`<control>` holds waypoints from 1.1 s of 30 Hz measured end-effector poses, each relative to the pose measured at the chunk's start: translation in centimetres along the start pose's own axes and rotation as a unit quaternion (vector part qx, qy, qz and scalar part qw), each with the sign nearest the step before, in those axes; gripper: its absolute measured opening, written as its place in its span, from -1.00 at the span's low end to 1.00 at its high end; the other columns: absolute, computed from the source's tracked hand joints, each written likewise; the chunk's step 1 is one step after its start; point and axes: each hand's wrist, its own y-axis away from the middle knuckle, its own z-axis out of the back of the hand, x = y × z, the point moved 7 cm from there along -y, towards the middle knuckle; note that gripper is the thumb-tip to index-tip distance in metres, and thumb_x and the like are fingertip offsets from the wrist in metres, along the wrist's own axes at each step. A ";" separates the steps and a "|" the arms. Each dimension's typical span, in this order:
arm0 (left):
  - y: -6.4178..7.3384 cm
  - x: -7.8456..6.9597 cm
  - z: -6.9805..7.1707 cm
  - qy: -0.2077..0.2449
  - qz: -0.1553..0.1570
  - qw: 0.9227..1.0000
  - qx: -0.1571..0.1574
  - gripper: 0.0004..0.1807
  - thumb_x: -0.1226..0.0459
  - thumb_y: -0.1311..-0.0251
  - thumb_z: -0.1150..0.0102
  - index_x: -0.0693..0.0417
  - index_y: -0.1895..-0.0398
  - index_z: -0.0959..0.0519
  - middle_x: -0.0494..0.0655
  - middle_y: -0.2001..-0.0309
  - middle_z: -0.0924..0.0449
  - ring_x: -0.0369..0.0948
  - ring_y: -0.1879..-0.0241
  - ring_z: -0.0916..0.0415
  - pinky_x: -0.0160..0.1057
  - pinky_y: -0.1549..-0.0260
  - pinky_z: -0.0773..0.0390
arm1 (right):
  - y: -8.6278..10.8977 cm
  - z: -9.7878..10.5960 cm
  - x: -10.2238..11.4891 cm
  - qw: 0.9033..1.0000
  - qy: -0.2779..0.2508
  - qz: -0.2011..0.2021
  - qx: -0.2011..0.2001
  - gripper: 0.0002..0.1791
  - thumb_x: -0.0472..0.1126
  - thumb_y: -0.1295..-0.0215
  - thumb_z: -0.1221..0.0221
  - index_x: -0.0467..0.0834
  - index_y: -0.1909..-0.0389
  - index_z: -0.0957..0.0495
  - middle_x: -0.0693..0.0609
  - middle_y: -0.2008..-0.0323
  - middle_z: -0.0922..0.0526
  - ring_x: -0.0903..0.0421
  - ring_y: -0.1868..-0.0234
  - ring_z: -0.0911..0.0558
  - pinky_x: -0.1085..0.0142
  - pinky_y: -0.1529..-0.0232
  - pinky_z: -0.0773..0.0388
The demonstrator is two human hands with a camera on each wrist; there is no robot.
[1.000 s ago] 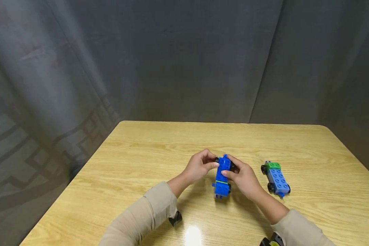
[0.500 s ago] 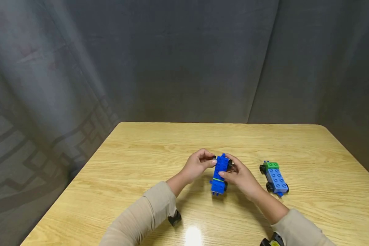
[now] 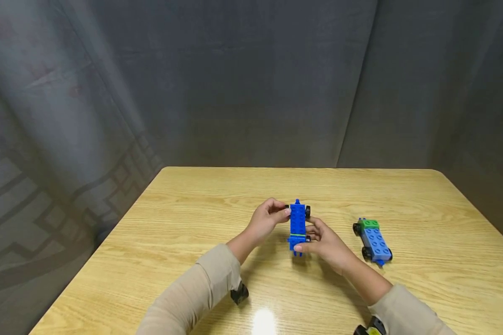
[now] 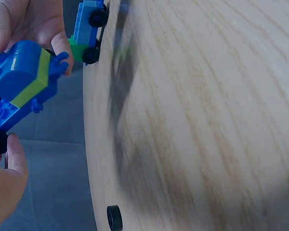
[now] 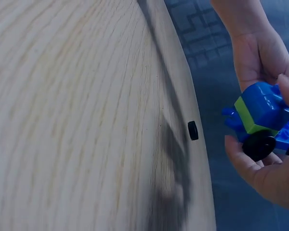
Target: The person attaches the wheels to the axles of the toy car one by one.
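Observation:
A toy car of blue building blocks (image 3: 297,221) with a lime-green stripe is held above the table between both hands. My left hand (image 3: 266,218) pinches a black wheel at its far left corner. My right hand (image 3: 327,244) grips the near end, thumb on the rounded blue block (image 5: 262,103) and fingers underneath. Black wheels sit at the other right-side corners, while a bare blue peg (image 4: 37,106) sticks out at the near left corner. One loose black wheel (image 4: 114,218) stands on edge on the table; the head view does not show it.
To the right of my right hand, a second block car (image 3: 375,242), light blue with a green block and black wheels, rests on the wooden table (image 3: 193,200). Dark grey curtains (image 3: 251,83) hang behind and at the sides of the table.
The car has shifted away and slightly left, and now points straight ahead. My right hand has slid from its middle to its near end. My left hand stays on the far left wheel.

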 end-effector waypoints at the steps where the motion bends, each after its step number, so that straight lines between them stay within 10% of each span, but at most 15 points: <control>1: -0.2 0.3 0.1 0.002 -0.002 1.000 0.000 -0.77 0.48 -0.08 -0.02 0.48 0.20 -0.34 0.27 0.24 -0.40 -0.21 0.33 -0.43 -0.22 0.22 -0.48 | 0.0 -0.1 0.0 1.000 0.002 0.002 0.004 -0.21 -0.34 0.08 -0.26 -0.44 -0.13 -0.03 -0.31 0.09 -0.38 -0.07 0.11 -0.42 0.28 0.19 -0.42; 21: -1.4 2.0 4.1 -0.109 0.038 0.993 -0.021 -0.74 0.33 -0.11 -0.06 0.28 0.14 -0.43 0.03 0.23 -0.48 -0.07 0.20 -0.45 -0.08 0.13 -0.42 | 0.0 1.4 -0.6 0.998 0.041 -0.029 -0.025 -0.26 -0.26 0.02 -0.24 -0.42 -0.13 -0.07 -0.28 0.01 -0.33 -0.09 0.04 -0.35 0.18 0.09 -0.36; 33: -2.3 3.1 5.4 -0.274 0.061 0.960 -0.017 -0.68 0.37 -0.01 -0.15 0.27 0.11 -0.45 0.04 0.17 -0.46 -0.10 0.17 -0.37 -0.23 0.25 -0.43 | -0.2 1.8 -0.5 0.999 0.026 -0.017 -0.022 -0.31 -0.29 -0.03 -0.19 -0.41 -0.12 -0.07 -0.29 0.01 -0.32 -0.11 0.02 -0.36 0.20 0.09 -0.37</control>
